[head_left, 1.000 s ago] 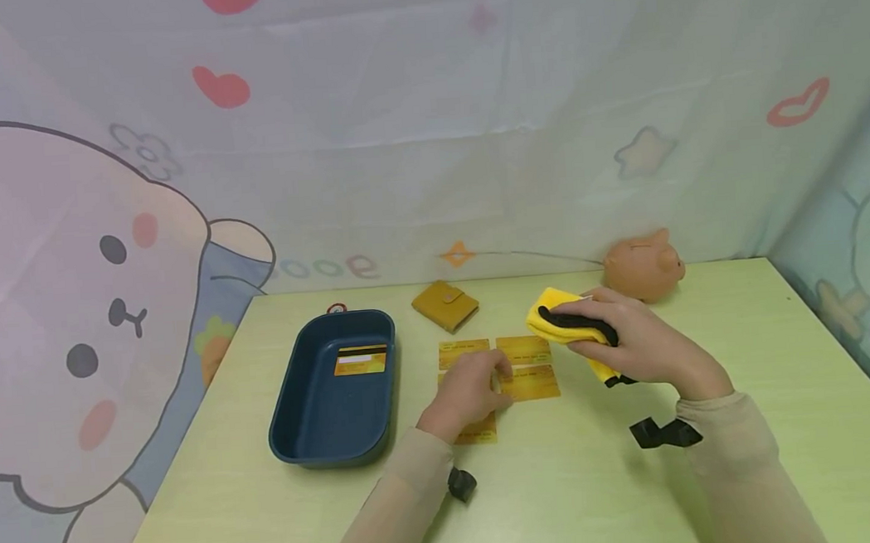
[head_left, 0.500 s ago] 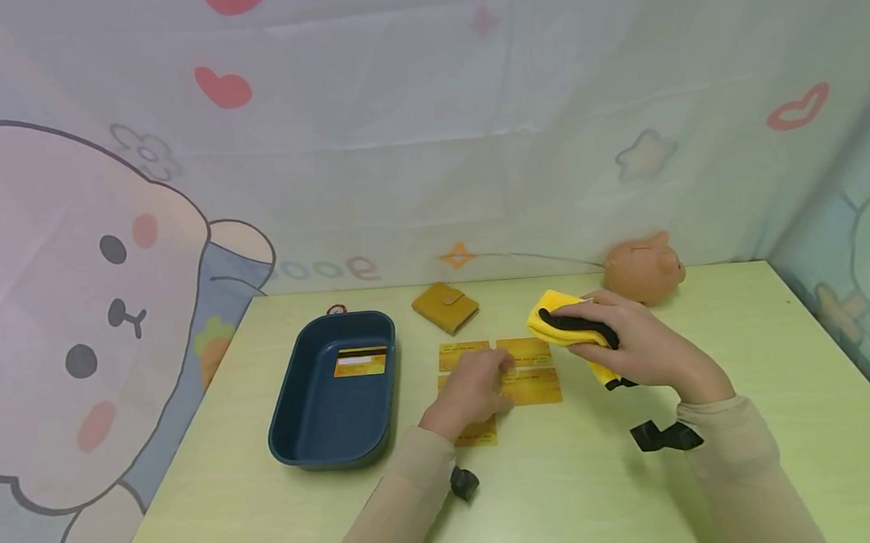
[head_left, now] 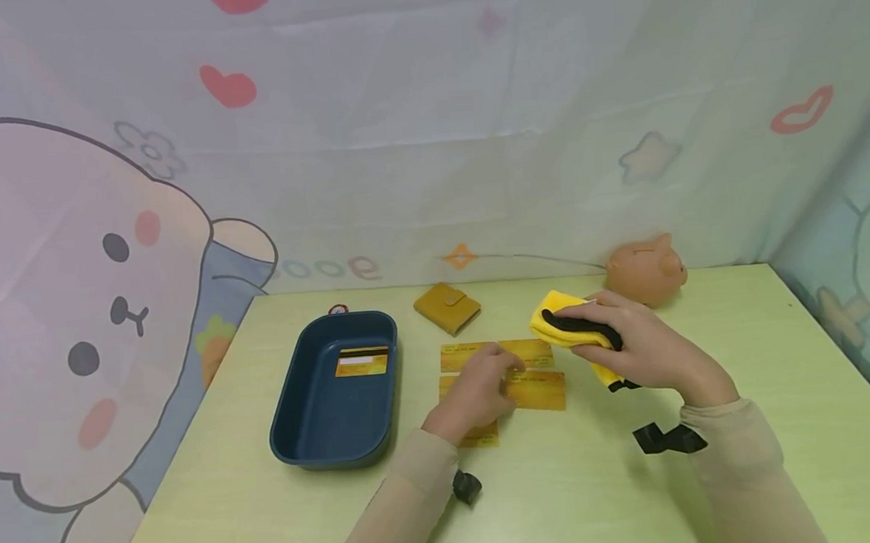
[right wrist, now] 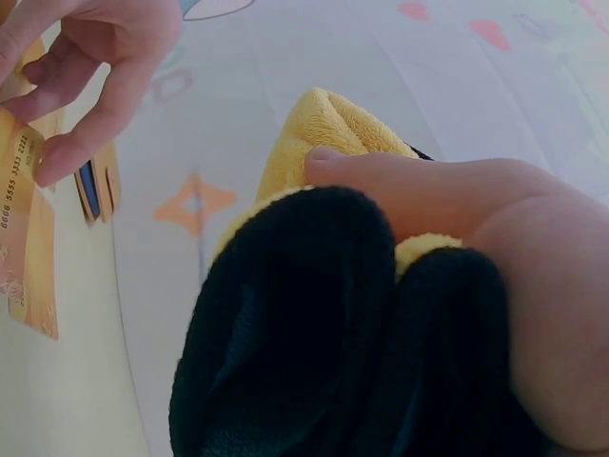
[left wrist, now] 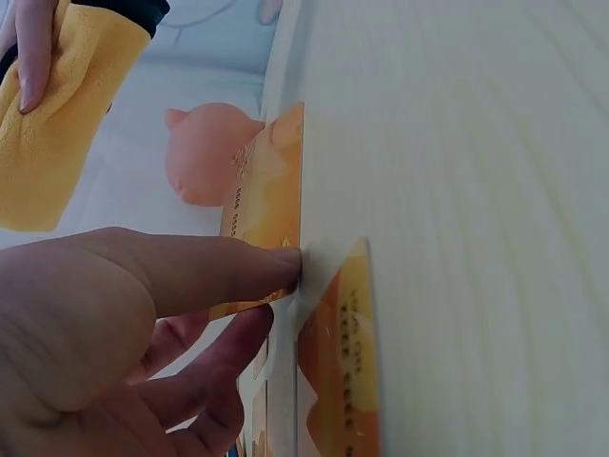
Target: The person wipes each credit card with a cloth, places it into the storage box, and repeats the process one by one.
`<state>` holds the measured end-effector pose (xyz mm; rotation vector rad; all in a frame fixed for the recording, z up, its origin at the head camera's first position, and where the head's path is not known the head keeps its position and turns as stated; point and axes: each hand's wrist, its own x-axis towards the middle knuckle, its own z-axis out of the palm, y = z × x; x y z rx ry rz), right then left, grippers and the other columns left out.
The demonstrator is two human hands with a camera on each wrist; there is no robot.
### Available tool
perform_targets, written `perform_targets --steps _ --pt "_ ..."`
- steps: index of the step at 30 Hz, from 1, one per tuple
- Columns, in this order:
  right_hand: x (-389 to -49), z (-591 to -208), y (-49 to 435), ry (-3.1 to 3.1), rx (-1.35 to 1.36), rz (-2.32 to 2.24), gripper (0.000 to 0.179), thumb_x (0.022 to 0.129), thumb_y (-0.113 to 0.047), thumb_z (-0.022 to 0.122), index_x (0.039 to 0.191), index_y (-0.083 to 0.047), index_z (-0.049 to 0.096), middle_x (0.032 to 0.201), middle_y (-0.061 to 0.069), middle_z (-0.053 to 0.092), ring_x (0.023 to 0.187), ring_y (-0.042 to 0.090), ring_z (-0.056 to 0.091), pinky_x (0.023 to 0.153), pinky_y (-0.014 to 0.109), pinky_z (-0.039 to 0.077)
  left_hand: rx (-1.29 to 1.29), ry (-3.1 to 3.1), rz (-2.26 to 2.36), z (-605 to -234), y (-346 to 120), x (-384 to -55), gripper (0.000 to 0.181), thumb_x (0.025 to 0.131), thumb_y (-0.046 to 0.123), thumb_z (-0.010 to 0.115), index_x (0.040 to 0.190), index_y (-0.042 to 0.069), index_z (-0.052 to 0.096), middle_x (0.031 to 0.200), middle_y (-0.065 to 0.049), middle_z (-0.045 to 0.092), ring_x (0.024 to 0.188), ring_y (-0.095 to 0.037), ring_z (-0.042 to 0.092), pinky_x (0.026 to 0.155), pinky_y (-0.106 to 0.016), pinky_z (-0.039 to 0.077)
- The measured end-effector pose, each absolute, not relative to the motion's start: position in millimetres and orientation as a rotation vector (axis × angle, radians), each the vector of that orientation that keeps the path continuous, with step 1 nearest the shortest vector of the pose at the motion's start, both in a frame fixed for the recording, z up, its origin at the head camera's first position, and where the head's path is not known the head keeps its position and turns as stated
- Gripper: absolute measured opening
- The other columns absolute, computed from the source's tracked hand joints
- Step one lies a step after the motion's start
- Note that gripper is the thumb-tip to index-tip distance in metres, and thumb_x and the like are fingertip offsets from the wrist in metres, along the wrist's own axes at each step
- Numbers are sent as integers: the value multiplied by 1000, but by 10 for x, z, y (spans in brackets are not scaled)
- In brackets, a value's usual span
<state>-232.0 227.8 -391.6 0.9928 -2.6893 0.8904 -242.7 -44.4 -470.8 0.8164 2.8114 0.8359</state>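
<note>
My left hand [head_left: 474, 395] is over several gold bank cards laid flat in rows on the table. Its thumb and fingertips pinch one bank card [left wrist: 271, 181] by opposite edges, and that card [head_left: 538, 391] lies slightly askew at the right of the middle row. Another card [left wrist: 343, 362] lies beside it in the left wrist view. The back of the hand partly hides the cards under it, including the front card [head_left: 482, 436]. To the right, my right hand [head_left: 645, 348] grips a folded yellow cloth with black edging [head_left: 557, 318], raised above the table.
A dark blue tray [head_left: 302, 429] stands on the left with a card [head_left: 362, 363] lying in it, stripe side up. Behind the rows lies a mustard wallet [head_left: 446, 306]. An orange piggy bank [head_left: 643, 274] sits at the back right, near the printed curtain [head_left: 414, 173].
My left hand has moved slightly right, and the card at the right of the middle row has shifted right and turned a little. The right hand holds the cloth in much the same place.
</note>
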Motion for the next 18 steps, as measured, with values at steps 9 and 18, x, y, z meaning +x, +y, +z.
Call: perform_targets --steps 9,18 --pt "-2320 -3922 2276 -2689 982 894 50 95 -16 80 143 -20 66 127 5 63 103 19 65 83 41 59 763 2657 1106 -4690 -461 -2412 51 82 -9 81 129 10 71 117 -3 55 87 -12 57 70 -19 53" --pt "-2307 -3912 2265 -2676 993 894 50 95 -17 80 143 -21 66 126 4 64 105 18 65 84 41 58 666 2514 1337 -4665 -505 -2419 51 85 1 84 133 13 72 129 0 66 101 -13 66 77 -23 59"
